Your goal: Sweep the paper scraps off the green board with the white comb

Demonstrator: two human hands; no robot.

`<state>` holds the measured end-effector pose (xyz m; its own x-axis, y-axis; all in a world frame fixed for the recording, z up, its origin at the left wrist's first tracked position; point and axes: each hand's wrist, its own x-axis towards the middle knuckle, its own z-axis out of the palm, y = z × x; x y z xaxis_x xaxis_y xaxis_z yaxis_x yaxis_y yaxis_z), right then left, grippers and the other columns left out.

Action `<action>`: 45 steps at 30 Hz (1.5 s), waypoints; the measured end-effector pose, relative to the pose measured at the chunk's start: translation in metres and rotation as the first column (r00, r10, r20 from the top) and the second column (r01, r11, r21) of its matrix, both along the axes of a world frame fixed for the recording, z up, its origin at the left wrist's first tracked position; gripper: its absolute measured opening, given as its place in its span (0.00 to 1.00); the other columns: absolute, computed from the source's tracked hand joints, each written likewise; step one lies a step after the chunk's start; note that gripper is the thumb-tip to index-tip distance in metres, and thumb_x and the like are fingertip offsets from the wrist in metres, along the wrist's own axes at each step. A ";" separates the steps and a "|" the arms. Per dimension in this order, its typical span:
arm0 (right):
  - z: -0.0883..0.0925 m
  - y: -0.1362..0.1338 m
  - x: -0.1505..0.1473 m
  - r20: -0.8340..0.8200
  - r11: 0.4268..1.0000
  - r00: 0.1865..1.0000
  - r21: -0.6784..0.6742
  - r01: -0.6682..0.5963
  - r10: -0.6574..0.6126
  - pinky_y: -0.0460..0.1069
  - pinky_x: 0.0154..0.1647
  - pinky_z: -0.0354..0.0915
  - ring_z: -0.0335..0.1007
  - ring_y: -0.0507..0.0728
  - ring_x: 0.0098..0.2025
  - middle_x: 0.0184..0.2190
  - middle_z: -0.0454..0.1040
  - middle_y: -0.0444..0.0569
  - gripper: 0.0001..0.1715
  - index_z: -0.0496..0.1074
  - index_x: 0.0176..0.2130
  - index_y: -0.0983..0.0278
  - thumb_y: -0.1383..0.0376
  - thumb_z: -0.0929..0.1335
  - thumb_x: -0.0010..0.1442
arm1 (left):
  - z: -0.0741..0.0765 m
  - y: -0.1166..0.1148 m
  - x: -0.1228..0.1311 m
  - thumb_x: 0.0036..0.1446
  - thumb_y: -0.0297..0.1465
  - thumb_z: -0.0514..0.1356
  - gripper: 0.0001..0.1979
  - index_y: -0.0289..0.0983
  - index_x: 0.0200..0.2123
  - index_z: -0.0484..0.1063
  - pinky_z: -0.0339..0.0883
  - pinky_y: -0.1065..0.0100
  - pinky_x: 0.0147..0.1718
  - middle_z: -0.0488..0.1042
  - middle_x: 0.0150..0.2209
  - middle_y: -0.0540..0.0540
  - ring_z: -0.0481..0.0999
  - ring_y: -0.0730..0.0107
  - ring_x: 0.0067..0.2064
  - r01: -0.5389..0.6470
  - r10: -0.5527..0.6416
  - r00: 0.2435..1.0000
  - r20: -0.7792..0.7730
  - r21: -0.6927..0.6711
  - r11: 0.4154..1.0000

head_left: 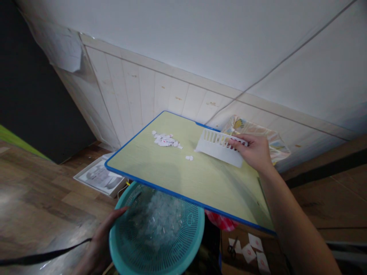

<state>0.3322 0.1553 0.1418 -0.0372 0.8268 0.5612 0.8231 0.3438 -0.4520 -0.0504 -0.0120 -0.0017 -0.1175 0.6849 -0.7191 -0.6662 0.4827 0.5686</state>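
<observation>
A white slotted plastic piece (pixel 219 149) is tilted over the right part of a pale green table (pixel 160 168) with a blue edge. My right hand (pixel 254 151) grips its upper right end, fingers closed on it. White paper scraps (pixel 166 140) lie in a pile to its left, and a few more scraps (pixel 189 157) sit nearer the front. Below the table's front edge, a turquoise basket (pixel 114 233) holds a heap of clear, whitish bits (pixel 164 214). My left hand (pixel 104 233) holds the basket's left rim, its thumb on the rim and the other fingers hidden.
A bag-lined bin (pixel 275 141) stands behind the table at the right. Scissors (pixel 232 248) and paper cards (pixel 249 253) lie low at the right. A shallow white box (pixel 100 177) is on the wooden floor at the left. A cable (pixel 258 82) crosses the wall.
</observation>
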 end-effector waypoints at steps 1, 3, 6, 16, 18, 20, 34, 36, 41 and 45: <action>0.000 -0.004 -0.004 -0.024 0.999 0.999 -0.022 -0.024 0.024 0.51 0.26 0.66 0.75 0.59 0.27 0.30 0.83 0.50 0.17 0.84 0.38 0.62 0.53 0.73 0.56 | -0.001 0.000 0.000 0.56 0.22 0.62 0.22 0.28 0.55 0.75 0.81 0.59 0.26 0.85 0.24 0.41 0.85 0.49 0.25 -0.003 0.003 1.000 0.003 0.000 1.000; -0.003 -0.009 -0.012 -0.049 0.995 0.996 -0.057 -0.077 0.074 0.51 0.26 0.66 0.75 0.58 0.27 0.31 0.83 0.50 0.18 0.84 0.38 0.62 0.52 0.73 0.55 | -0.001 0.000 -0.001 0.55 0.23 0.63 0.23 0.26 0.55 0.75 0.81 0.59 0.26 0.85 0.24 0.39 0.85 0.48 0.26 -0.005 0.005 1.000 0.009 -0.006 1.000; -0.011 -0.012 -0.010 -0.080 0.989 0.991 -0.085 -0.118 0.111 0.51 0.27 0.68 0.77 0.59 0.28 0.32 0.83 0.51 0.20 0.83 0.38 0.64 0.51 0.73 0.55 | -0.002 0.000 -0.002 0.54 0.23 0.64 0.24 0.29 0.56 0.75 0.82 0.59 0.26 0.85 0.25 0.40 0.85 0.46 0.28 0.000 0.001 1.000 0.030 -0.029 1.000; -0.025 0.011 0.003 -0.253 0.996 0.967 -0.088 0.000 -0.022 0.50 0.23 0.67 0.75 0.59 0.24 0.26 0.82 0.50 0.21 0.83 0.37 0.65 0.51 0.75 0.51 | -0.001 0.000 0.003 0.56 0.22 0.62 0.11 0.29 0.42 0.81 0.80 0.62 0.23 0.85 0.24 0.40 0.85 0.50 0.26 -0.027 0.027 1.000 0.016 0.013 1.000; -0.028 0.017 -0.015 -0.272 0.995 0.962 -0.085 -0.044 0.019 0.50 0.25 0.68 0.76 0.59 0.25 0.26 0.82 0.50 0.21 0.83 0.37 0.65 0.51 0.75 0.52 | 0.001 0.000 0.004 0.57 0.23 0.61 0.10 0.29 0.42 0.81 0.80 0.62 0.23 0.84 0.24 0.40 0.84 0.52 0.25 -0.016 0.016 1.000 0.011 0.009 1.000; -0.030 0.022 -0.032 -0.255 0.993 0.965 -0.090 -0.077 0.052 0.50 0.27 0.68 0.77 0.59 0.26 0.26 0.82 0.50 0.20 0.83 0.37 0.65 0.52 0.74 0.54 | 0.005 0.000 0.004 0.58 0.22 0.61 0.11 0.29 0.43 0.81 0.80 0.63 0.23 0.84 0.23 0.41 0.84 0.53 0.24 -0.014 0.014 1.000 0.007 0.006 1.000; 0.004 0.006 0.006 0.031 0.990 0.999 -0.138 -0.035 0.039 0.49 0.23 0.61 0.72 0.56 0.24 0.27 0.82 0.49 0.17 0.84 0.37 0.63 0.53 0.74 0.54 | 0.003 -0.001 0.005 0.55 0.22 0.62 0.06 0.31 0.35 0.81 0.79 0.64 0.22 0.84 0.23 0.41 0.84 0.53 0.24 -0.034 0.034 0.999 0.038 -0.004 0.999; 0.006 0.007 0.009 0.021 0.990 1.000 -0.138 -0.003 0.006 0.49 0.24 0.62 0.73 0.57 0.26 0.27 0.82 0.49 0.17 0.84 0.37 0.64 0.54 0.74 0.54 | 0.001 -0.001 0.004 0.55 0.23 0.63 0.12 0.29 0.43 0.81 0.80 0.62 0.23 0.84 0.23 0.41 0.84 0.51 0.24 -0.026 0.026 0.999 0.040 -0.008 1.000; -0.010 0.017 -0.020 -0.172 0.994 0.985 -0.105 -0.020 0.001 0.50 0.27 0.66 0.76 0.58 0.27 0.28 0.82 0.51 0.19 0.83 0.40 0.66 0.55 0.73 0.55 | 0.004 -0.001 0.003 0.57 0.24 0.62 0.15 0.27 0.47 0.79 0.80 0.61 0.23 0.85 0.24 0.40 0.84 0.51 0.24 -0.008 0.008 1.000 0.024 -0.005 1.000; -0.025 0.025 -0.051 -0.139 0.999 0.990 -0.039 -0.019 0.013 0.50 0.31 0.65 0.76 0.58 0.29 0.28 0.82 0.49 0.15 0.83 0.38 0.64 0.57 0.72 0.56 | 0.006 -0.001 0.003 0.56 0.23 0.62 0.05 0.32 0.31 0.79 0.80 0.63 0.24 0.84 0.23 0.41 0.84 0.54 0.24 -0.019 0.019 1.000 0.006 0.025 1.000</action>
